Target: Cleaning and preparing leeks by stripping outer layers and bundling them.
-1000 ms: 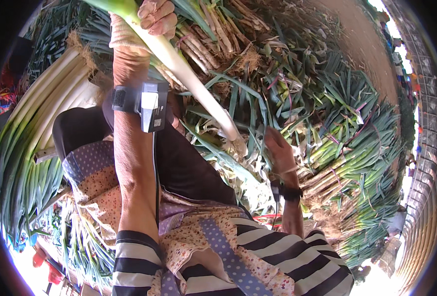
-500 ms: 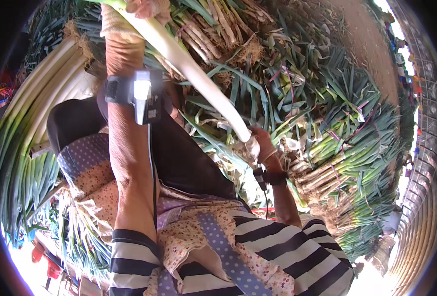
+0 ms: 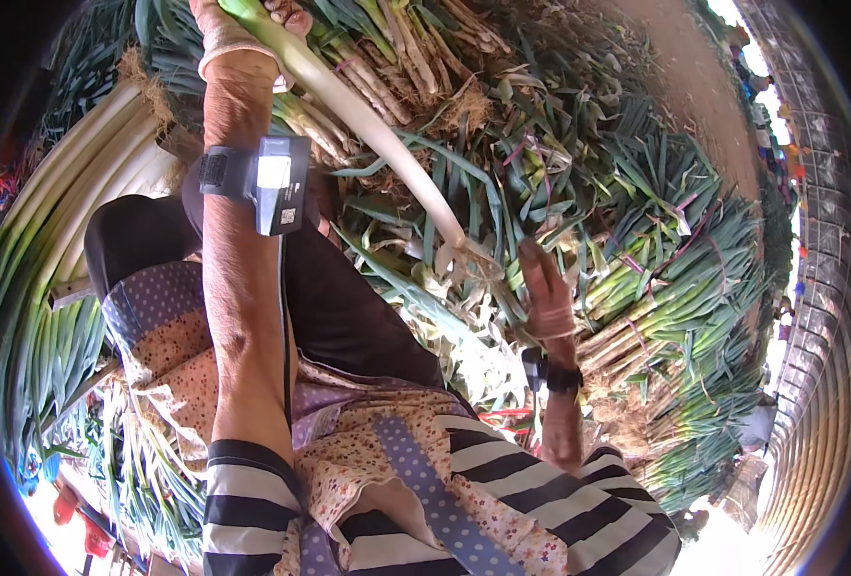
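Note:
At the top of the head view my left hand (image 3: pixel 267 27) is closed around a long leek (image 3: pixel 382 134), gripping it near its green part. The white shank slants down to the right and ends in a pale root end (image 3: pixel 468 254) with loose skin on it. My right hand (image 3: pixel 545 293) is a little to the right of that root end, apart from it. Its fingers point upward and look stretched out, with nothing plainly in them. Stripped leaves and pale skins (image 3: pixel 449 322) lie heaped below the root end.
Thick white leeks (image 3: pixel 80 178) are stacked along my left side. Bundles of thinner leeks (image 3: pixel 675 326) tied with purple bands spread out on the right, and another bundle (image 3: pixel 411 58) lies beyond my left hand. A ribbed woven wall (image 3: pixel 814 384) curves along the far right.
My right hand has come off the root end and moved right and slightly down. The leek's lower end has shifted left and up, still held by my left hand.

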{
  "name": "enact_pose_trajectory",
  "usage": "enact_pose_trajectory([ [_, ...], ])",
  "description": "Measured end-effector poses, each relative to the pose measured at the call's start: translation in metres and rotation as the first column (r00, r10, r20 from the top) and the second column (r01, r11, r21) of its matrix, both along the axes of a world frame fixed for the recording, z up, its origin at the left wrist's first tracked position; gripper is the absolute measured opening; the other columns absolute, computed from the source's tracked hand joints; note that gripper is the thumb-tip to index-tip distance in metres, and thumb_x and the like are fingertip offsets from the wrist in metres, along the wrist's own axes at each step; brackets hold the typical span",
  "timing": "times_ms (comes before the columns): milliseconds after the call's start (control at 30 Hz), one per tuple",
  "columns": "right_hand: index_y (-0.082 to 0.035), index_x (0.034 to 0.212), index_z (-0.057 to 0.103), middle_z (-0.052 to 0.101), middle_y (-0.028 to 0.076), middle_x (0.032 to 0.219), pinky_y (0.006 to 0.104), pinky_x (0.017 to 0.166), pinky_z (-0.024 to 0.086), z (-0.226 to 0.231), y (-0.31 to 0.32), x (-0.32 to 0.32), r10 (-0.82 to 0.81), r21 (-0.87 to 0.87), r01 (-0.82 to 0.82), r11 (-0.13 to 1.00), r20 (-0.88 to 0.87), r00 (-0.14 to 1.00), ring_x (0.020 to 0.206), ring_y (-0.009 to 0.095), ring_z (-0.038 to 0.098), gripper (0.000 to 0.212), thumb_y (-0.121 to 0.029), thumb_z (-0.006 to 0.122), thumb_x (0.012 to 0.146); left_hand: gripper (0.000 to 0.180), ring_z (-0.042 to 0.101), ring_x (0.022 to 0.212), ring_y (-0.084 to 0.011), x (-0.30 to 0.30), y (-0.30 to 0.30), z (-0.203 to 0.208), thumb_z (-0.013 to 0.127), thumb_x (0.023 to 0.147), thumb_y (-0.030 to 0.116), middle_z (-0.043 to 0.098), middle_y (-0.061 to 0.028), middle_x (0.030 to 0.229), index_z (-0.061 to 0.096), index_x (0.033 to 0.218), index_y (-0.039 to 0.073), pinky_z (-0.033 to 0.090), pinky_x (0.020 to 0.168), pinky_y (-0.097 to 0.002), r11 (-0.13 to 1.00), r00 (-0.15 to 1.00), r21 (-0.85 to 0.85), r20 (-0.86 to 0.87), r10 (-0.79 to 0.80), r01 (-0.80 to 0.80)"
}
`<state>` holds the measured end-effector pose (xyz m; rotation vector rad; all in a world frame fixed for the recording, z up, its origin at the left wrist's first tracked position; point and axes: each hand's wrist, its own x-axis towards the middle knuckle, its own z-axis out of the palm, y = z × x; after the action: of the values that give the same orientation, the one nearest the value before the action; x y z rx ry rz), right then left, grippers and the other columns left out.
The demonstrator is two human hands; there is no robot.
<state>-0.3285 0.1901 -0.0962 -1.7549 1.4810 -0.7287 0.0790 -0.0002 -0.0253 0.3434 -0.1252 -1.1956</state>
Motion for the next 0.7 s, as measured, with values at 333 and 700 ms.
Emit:
enact_pose_trajectory([
  [333, -0.002, 0.097, 0.064, 0.058, 0.002, 0.071, 0.0238, 0.053, 0.04, 0.053, -0.049, 0.087, -0.087, 0.422, -0.013, 0.907, 0.216, 0.973, 0.065, 0.009, 0.052, 0.033, -0.034, 0.061, 0.086, 0.06, 0.038, 0.05, -0.0121, -0.012, -0.015, 0.0, 0.056, 0.079, 0.062, 0.042, 0.0002, 0.058, 0.051, 0.087, 0.003, 0.036, 0.044, -0.0269, 0.993, 0.996, -0.089, -0.003, -0.084, 0.084],
  [700, -0.004, 0.075, 0.065, 0.059, 0.005, 0.059, 0.0299, 0.047, 0.041, 0.095, 0.038, 0.092, -0.099, -0.402, -0.033, 0.915, -0.301, 0.948, 0.048, 0.015, 0.051, 0.02, -0.023, 0.066, 0.083, 0.041, 0.032, 0.045, -0.0139, -0.046, -0.016, -0.005, 0.055, 0.086, 0.049, 0.034, 0.0017, 0.051, 0.046, 0.075, 0.01, 0.027, 0.046, -0.0318, 0.97, 0.986, 0.18, 0.01, -0.167, 0.162],
])
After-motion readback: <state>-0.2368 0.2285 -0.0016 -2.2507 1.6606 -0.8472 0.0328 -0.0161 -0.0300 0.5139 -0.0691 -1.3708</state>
